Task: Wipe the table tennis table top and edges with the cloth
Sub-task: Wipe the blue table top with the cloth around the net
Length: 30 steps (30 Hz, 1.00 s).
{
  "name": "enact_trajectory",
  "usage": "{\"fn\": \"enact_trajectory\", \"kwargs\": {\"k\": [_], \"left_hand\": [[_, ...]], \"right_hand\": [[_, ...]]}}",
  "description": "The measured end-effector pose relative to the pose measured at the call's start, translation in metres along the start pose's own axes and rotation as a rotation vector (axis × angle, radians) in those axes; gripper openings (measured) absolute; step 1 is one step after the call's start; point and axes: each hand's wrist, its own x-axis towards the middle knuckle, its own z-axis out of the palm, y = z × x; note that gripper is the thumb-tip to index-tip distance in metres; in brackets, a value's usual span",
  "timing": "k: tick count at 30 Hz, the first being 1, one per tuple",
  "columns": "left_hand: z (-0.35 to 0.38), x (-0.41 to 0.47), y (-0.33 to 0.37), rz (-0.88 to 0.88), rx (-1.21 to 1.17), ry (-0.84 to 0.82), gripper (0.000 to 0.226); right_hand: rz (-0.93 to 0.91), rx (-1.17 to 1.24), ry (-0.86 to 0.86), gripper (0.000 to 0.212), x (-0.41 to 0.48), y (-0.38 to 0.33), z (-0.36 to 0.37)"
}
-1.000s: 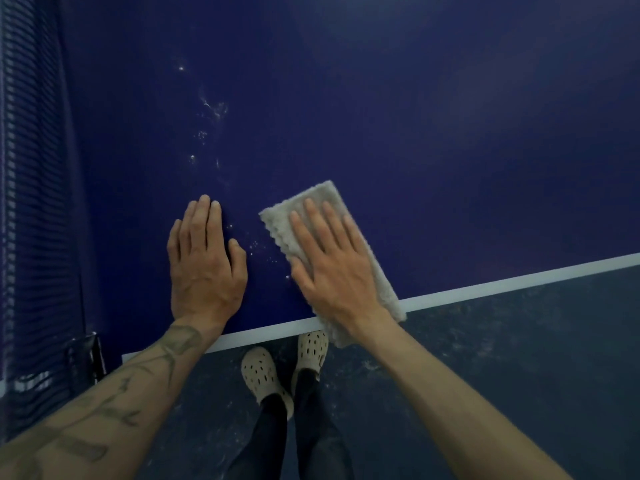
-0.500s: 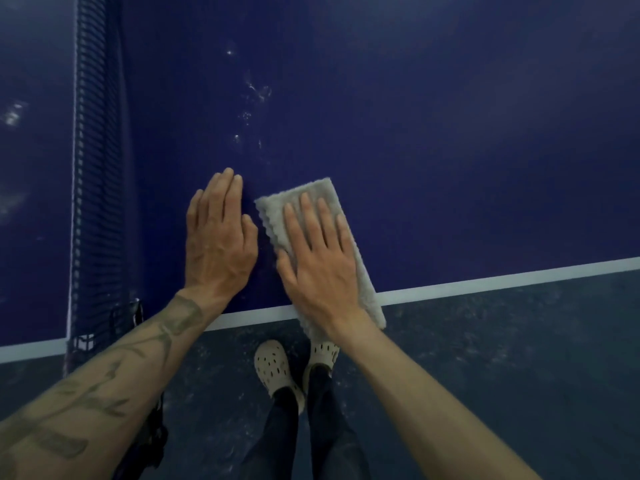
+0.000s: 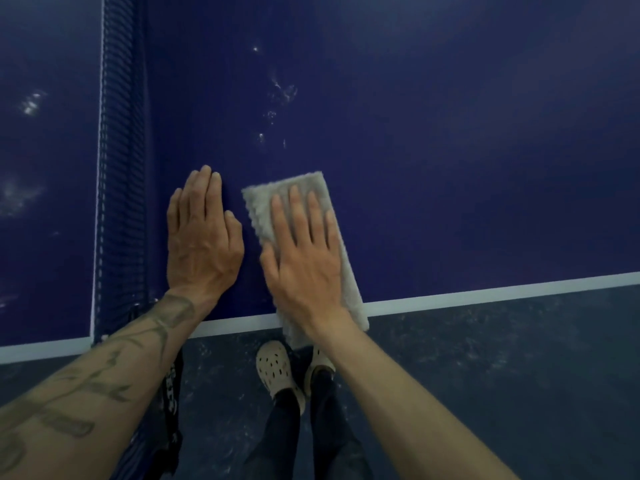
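Across the blue table top [image 3: 450, 168], toward the net [image 3: 121, 168], we have slid both hands and the cloth [image 3: 304, 181]. Our left hand [image 3: 202, 244] lies flat beside it; our right hand [image 3: 304, 268], fingers straight, presses the cloth, long axis pointing away from us, near end overhanging the edge.

The blue surface [image 3: 450, 168] is smooth with a dull sheen, flecked with pale smudges [image 3: 282, 93]. The grey cloth [image 3: 261, 213] looks nubbly and soft. The net [image 3: 121, 168] is woven mesh. Cream clogs [image 3: 275, 368] look matt moulded plastic; the floor [image 3: 502, 375] is mottled, scuffed.
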Motion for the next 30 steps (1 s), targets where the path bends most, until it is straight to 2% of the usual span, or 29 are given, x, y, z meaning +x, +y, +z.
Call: {"fn": "enact_trajectory", "kwargs": {"k": [3, 7, 11, 14, 17, 20, 24, 27, 30], "left_hand": [[-0.002, 0.001, 0.001, -0.005, -0.010, -0.021, 0.057], [-0.005, 0.003, 0.003, -0.014, -0.006, -0.046, 0.058], [-0.003, 0.004, 0.001, -0.013, 0.005, -0.048, 0.058], [-0.004, 0.002, 0.001, -0.012, 0.013, -0.067, 0.058], [-0.009, 0.002, 0.002, -0.015, 0.000, -0.079, 0.057], [-0.015, 0.010, 0.002, -0.033, -0.017, -0.107, 0.055], [-0.021, 0.049, 0.004, -0.064, -0.017, -0.098, 0.055], [-0.013, 0.096, 0.007, -0.095, -0.022, -0.069, 0.055], [0.001, 0.142, 0.006, -0.128, 0.005, -0.022, 0.053]], "right_hand": [[-0.009, -0.028, -0.039, 0.068, -0.015, 0.027, -0.010], [0.181, -0.099, -0.067, 0.070, 0.029, 0.063, -0.027], [0.325, -0.063, 0.018, 0.071, 0.093, 0.034, -0.021], [0.149, -0.021, 0.016, 0.070, 0.092, -0.004, -0.009], [-0.063, -0.011, -0.022, 0.066, 0.067, 0.006, -0.012], [0.033, -0.046, -0.048, 0.068, 0.078, 0.055, -0.025], [0.218, -0.075, -0.039, 0.070, 0.163, 0.086, -0.044], [0.226, -0.045, -0.016, 0.070, 0.237, 0.063, -0.042], [0.070, -0.018, -0.011, 0.071, 0.250, 0.025, -0.028]]}}
